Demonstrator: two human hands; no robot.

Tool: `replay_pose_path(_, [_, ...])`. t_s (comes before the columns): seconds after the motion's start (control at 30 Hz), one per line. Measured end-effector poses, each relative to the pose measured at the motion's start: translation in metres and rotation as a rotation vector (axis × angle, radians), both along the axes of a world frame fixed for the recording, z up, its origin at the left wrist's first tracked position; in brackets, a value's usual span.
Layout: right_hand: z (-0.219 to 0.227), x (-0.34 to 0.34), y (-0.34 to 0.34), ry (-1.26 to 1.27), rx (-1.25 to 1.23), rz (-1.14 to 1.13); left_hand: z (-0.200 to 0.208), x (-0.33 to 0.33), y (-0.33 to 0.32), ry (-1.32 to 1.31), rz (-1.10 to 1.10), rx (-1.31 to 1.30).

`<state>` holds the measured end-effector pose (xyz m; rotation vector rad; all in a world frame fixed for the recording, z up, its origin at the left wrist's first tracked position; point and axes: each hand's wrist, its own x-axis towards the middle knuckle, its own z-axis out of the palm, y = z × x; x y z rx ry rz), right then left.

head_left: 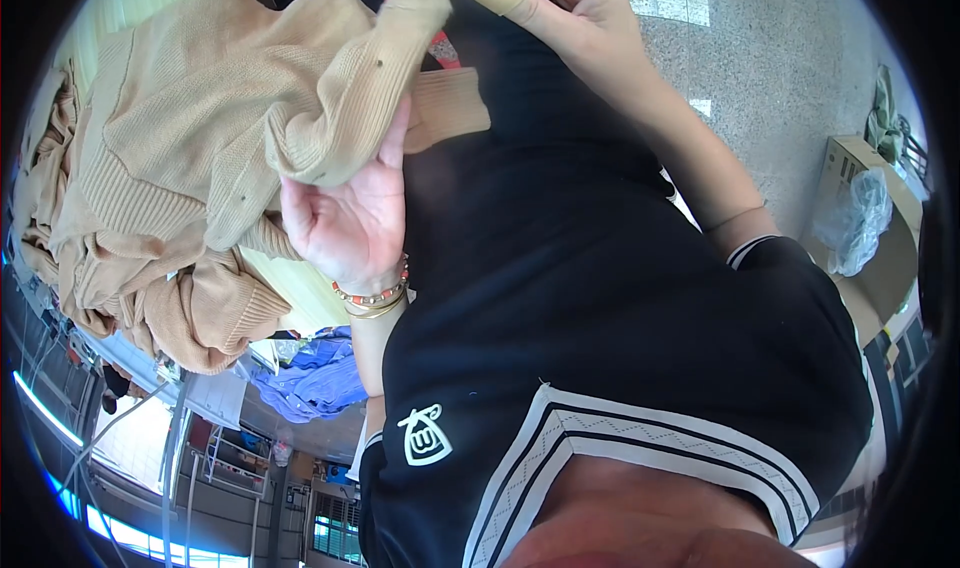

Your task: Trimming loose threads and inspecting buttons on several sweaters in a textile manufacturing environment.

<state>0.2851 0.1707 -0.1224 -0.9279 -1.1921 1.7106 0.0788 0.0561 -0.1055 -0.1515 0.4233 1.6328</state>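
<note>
A beige knit cardigan (pixel 215 78) with ribbed edges spreads across the left side and over my lap. Small dark spots, buttons or buttonholes, dot its ribbed band. My left hand (pixel 350 218), palm up with bracelets at the wrist, holds the band from beneath; the cloth hides most of its fingers. At the top edge my right hand (pixel 560 3) is closed, thumb against fingers, with a tan wrap on the thumb. A thin dark sliver of something shows at its fingertips beside the raised end of the band, but the frame cuts it off.
More beige knitwear (pixel 215 308) is heaped at the left on a pale yellow surface (pixel 300 288). Blue-purple cloth (pixel 315 378) lies below it. A cardboard box (pixel 875 208) with clear plastic (pixel 855 223) stands on the speckled floor (pixel 770 78) at right. Something red (pixel 445 50) shows near my lap.
</note>
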Motion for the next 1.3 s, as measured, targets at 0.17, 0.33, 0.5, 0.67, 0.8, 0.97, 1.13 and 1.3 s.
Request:
replay_pose_path(0.17, [0.001,-0.001,-0.002,-0.083,-0.023,0.043,-0.001,-0.006,-0.007,-0.097,0.008,0.064])
replay_pose_path(0.33, [-0.013,-0.003,-0.003,0.004,-0.008,0.025,-0.004,-0.014,-0.008,-0.100,-0.047,0.125])
replay_pose_path(0.5, [-0.029,-0.007,0.001,0.066,-0.044,-0.023,-0.006,-0.019,-0.006,-0.081,-0.088,0.162])
replay_pose_path(0.67, [-0.042,-0.004,0.013,-0.116,-0.385,0.194,-0.007,-0.021,-0.027,0.099,-0.106,0.020])
replay_pose_path(0.8, [-0.070,-0.009,0.016,-0.175,-0.538,0.484,0.002,-0.019,-0.045,0.127,-0.346,0.241])
replay_pose_path(0.97, [-0.029,-0.029,0.011,0.064,-0.434,0.333,-0.009,-0.061,-0.075,0.086,-0.253,0.296])
replay_pose_path(1.13, [0.024,-0.035,0.021,0.239,-0.301,0.212,0.045,-0.111,-0.047,0.265,0.202,0.404])
replay_pose_path(1.3, [0.007,-0.077,0.010,0.128,-0.194,0.196,0.027,-0.154,-0.029,0.149,0.198,0.172])
